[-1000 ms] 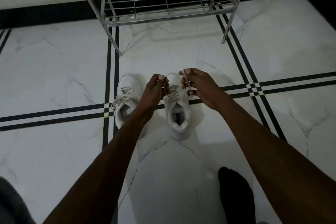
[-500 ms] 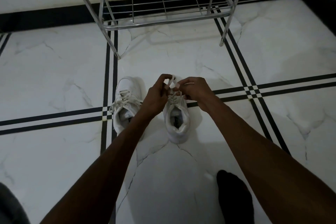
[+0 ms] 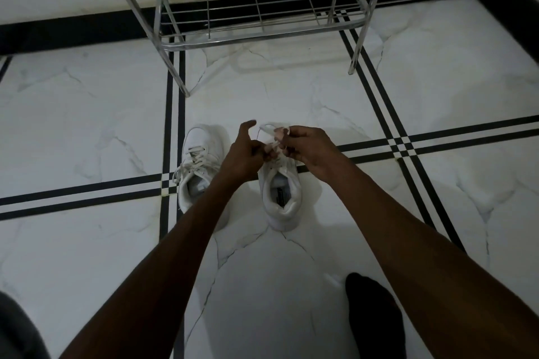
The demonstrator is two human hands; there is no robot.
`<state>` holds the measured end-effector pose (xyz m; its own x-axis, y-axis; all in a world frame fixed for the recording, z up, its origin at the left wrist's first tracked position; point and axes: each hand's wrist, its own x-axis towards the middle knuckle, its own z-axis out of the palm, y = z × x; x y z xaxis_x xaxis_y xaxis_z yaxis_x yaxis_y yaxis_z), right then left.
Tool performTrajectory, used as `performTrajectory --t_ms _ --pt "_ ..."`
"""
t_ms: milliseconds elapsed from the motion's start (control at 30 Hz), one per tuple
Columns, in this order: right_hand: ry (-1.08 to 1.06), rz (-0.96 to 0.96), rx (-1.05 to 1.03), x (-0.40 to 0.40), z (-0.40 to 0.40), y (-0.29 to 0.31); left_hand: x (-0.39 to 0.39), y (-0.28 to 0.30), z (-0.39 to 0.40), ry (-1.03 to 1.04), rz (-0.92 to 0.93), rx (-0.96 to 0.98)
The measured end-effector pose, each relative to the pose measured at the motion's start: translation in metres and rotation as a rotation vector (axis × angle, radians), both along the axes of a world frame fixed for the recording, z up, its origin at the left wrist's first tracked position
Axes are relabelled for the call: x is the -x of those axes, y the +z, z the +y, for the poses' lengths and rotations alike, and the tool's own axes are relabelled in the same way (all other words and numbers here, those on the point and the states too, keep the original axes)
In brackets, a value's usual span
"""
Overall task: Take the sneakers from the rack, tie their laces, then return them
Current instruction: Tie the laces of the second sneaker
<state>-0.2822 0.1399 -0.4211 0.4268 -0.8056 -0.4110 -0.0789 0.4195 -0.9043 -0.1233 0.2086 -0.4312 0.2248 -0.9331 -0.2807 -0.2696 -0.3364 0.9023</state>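
Two white sneakers stand side by side on the marble floor, toes toward the rack. The left sneaker (image 3: 196,172) has its laces tied in a loose bow; my left forearm hides its heel. Over the tongue of the right sneaker (image 3: 281,192), my left hand (image 3: 245,154) and my right hand (image 3: 306,148) meet. Both pinch the white laces (image 3: 269,129), which form a loop between the fingertips. My left index finger sticks up.
A metal wire shoe rack (image 3: 256,9) stands against the wall beyond the sneakers, its low shelf bare. My foot in a black sock (image 3: 373,320) rests at the lower right. Dark cloth (image 3: 14,329) shows at the lower left corner.
My hands, apart and pulling the lace ends a second ago, have come together over the right sneaker and formed a loop. The view has shifted slightly closer to the rack.
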Motion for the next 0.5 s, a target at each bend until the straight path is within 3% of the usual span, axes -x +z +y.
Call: performTrajectory --t_ms 133,233,400,500 --pt "0.338 0.311 0.446 0.012 -0.011 0.005 -0.006 -0.001 0.002 0.06 0.153 -0.035" --pt "0.361 0.562 0.775 0.009 -0.016 0.005 -0.004 0.0 0.002 0.057 0.146 0.009" --pt "0.155 0.651 0.856 -0.006 -0.004 -0.007 -0.004 0.002 0.006 0.043 0.255 -0.003" --pt "0.04 0.53 0.723 -0.012 -0.001 -0.006 -0.008 0.001 0.006 -0.011 0.25 -0.024"
